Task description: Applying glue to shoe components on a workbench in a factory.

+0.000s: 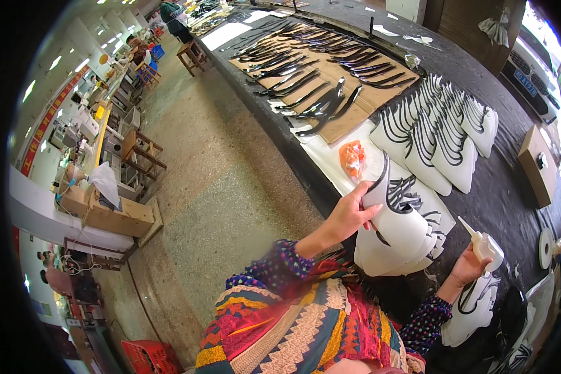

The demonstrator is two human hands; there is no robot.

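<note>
My left hand (350,214) pinches the edge of a curved white panel (397,232) with a black rim, at the near edge of the dark table. More panels of the same kind lie stacked beneath it, their black edges fanned out. To the right, my right hand (469,267) is wrapped round a white squeeze bottle (489,250), whose long pointed nozzle tilts up to the left. The bottle is apart from the panel. Below my right hand lie other white panels (470,321) with black trim. An orange plastic bag (353,158) sits just beyond my left hand.
Overlapping rows of white panels (452,159) with black edges cover the table beyond. Farther off, glossy black curved strips (315,103) lie on cardboard (380,93). A cardboard box (538,163) and a tape roll (546,248) stand at right. Stools (140,149) and workbenches line the left.
</note>
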